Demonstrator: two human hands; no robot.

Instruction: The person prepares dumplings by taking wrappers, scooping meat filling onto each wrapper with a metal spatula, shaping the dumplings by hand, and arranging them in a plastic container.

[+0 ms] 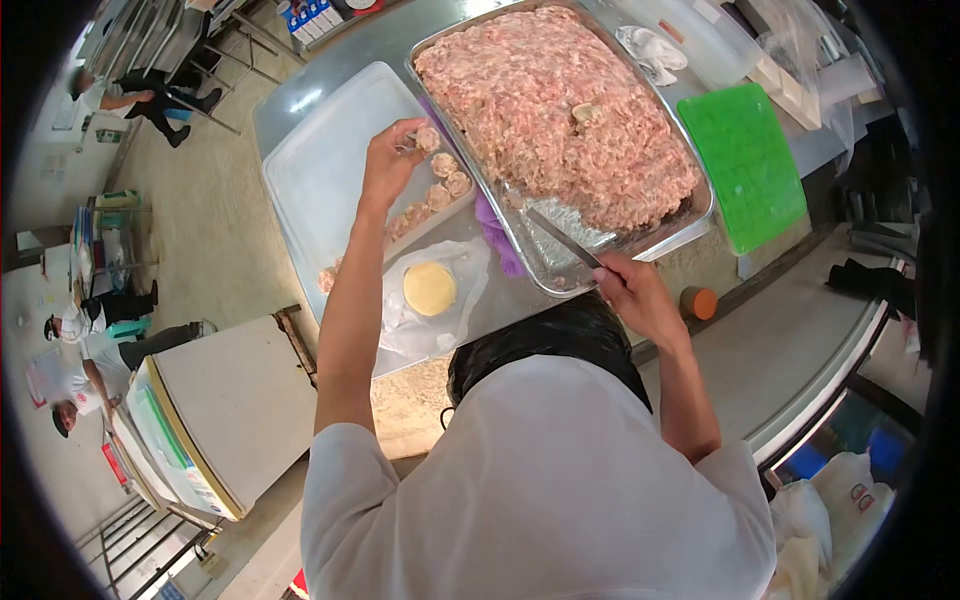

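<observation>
My left hand (392, 160) is closed around a small open-topped meat dumpling (428, 138) at the right side of a white plastic tray (325, 150). Several more filled dumplings (440, 195) line that side of the tray. My right hand (640, 298) grips a flat-bladed knife or spatula (562, 238), its blade over the bare near corner of a metal tray (545, 275). A large mass of minced meat filling (560, 110) fills most of that metal tray. Below my left forearm, a stack of round yellow wrappers (430, 288) lies on a white sheet (470, 260).
A green cutting board (742, 165) lies to the right of the metal tray. A purple cloth (497, 235) shows between the trays. A crumpled white cloth (652, 52) is at the back. Several people (100, 370) are at the far left, beyond a white-topped table (235, 400).
</observation>
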